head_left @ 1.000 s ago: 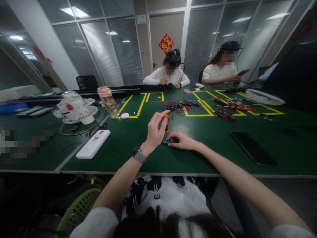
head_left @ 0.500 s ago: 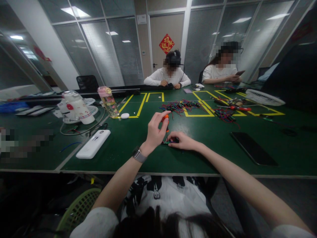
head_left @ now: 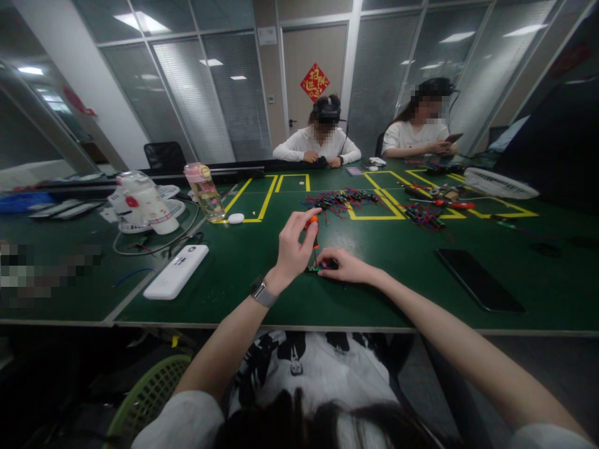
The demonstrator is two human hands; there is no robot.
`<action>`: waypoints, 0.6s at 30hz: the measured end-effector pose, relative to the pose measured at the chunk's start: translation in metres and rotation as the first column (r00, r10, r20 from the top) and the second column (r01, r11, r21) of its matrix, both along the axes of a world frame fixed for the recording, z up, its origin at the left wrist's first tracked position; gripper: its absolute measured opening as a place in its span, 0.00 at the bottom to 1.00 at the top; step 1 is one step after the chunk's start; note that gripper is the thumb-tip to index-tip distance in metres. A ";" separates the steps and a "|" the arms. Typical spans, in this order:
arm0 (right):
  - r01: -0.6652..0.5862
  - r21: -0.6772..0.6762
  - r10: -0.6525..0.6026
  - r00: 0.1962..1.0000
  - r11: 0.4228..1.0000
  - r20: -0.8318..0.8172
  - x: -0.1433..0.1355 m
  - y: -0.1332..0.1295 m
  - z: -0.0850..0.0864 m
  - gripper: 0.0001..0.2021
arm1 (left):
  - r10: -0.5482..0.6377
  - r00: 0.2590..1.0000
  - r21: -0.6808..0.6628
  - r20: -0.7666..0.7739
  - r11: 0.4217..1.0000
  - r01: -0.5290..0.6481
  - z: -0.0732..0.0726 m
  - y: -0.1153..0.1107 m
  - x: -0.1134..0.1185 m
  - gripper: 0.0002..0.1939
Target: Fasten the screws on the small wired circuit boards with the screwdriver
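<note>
My left hand is closed on the orange and black handle of a screwdriver, held upright with its shaft pointing down. The screwdriver's tip meets a small green circuit board on the green table. Beside it, the fingers of my right hand pinch the board's right side and hold it against the tabletop. A dark part and thin wires show under my right fingers, partly hidden. Ahead of my hands lies a pile of small boards with red and blue wires.
To the left are a white power bank, a clear bottle, a white earphone case and a white fan-like device. On the right lie a black phone and more wired boards. Two people sit across the table.
Both my hands stay in place on the screwdriver and board, with almost no visible shift. The person across the table has tilted their head slightly.
</note>
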State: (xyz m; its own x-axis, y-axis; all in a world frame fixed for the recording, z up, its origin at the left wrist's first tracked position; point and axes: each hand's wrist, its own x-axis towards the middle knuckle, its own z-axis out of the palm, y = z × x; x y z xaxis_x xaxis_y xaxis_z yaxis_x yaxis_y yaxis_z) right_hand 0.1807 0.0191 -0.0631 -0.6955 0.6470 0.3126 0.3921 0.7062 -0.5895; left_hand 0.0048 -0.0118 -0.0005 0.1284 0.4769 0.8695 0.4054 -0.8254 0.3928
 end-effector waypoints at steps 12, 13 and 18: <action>0.000 -0.002 -0.001 1.000 1.000 -0.014 0.000 -0.001 0.000 0.06 | 0.007 1.000 0.000 0.006 1.000 -0.007 0.001 0.000 0.000 0.14; 0.000 0.002 0.000 1.000 1.000 -0.013 0.000 0.000 0.000 0.06 | 0.007 1.000 0.002 0.007 1.000 -0.007 0.001 0.000 0.000 0.14; -0.001 0.015 0.001 1.000 1.000 -0.003 0.000 0.000 -0.001 0.07 | 0.006 1.000 0.005 -0.001 1.000 -0.006 0.000 0.000 0.000 0.14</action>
